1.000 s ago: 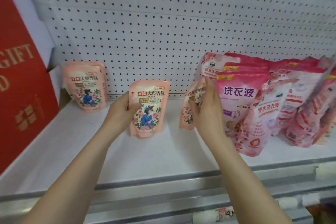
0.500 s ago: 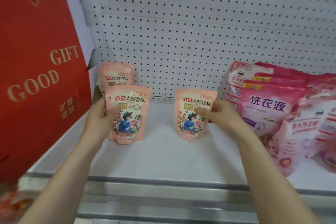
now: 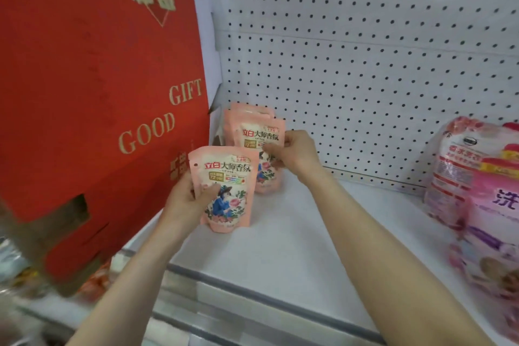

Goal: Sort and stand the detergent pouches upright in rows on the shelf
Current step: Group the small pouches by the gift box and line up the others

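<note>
Two small peach floral plastic pouches are held; left hand (image 3: 186, 199) pinches the front pouch (image 3: 226, 188), right hand (image 3: 292, 153) closed on the rear pouch (image 3: 262, 149) against the stack at the white shelf's (image 3: 323, 233) back-left; seat bases flat, labels forward, aligned.

Peach pouches (image 3: 224, 185) glossy printed plastic film. Shelf (image 3: 309, 233) smooth white painted metal, pegboard back (image 3: 365, 64) same, perforated. Red gift box (image 3: 92, 78) matt cardboard, gold lettering.

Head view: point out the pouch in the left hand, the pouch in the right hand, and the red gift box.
Left-hand pouch (image 3: 229, 177): head view, printed front.
Right-hand pouch (image 3: 259, 135): head view, upper label.
Red gift box (image 3: 92, 87): head view, red side panel.
</note>
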Demonstrator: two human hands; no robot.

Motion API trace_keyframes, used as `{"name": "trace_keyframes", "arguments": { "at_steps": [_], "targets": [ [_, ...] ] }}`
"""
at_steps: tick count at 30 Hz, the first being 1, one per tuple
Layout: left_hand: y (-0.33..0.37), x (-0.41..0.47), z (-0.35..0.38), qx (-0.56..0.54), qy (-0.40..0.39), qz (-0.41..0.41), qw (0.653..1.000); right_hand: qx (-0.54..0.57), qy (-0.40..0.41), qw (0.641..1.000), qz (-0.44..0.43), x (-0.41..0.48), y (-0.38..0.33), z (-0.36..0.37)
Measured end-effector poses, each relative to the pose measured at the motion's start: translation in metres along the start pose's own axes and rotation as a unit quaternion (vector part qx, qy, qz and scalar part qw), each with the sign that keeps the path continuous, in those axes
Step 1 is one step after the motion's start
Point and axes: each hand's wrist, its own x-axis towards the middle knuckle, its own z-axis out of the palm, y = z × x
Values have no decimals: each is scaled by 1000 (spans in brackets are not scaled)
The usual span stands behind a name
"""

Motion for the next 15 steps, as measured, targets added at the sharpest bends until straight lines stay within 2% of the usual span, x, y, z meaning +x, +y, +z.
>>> {"name": "trace_keyframes", "arguments": {
  "at_steps": [4,7,11,13,15],
  "targets": [
    [-15,1,-12,53,-26,8,998,8,28,1000,-6,25,6,37],
    [-21,1,-15,80,-38,8,996,-16,22,1000,-10,32,13,46],
    [-22,3,-13,83,-46,8,995,10,-4,1000,-29,30,12,34],
    [-22,4,-12,75,-49,11,996,-21,81,992,-90,19,-1,18],
    [-22,7,-9,76,-50,13,996,-40,185,964,-188,0,-16,3]
  ]
}}
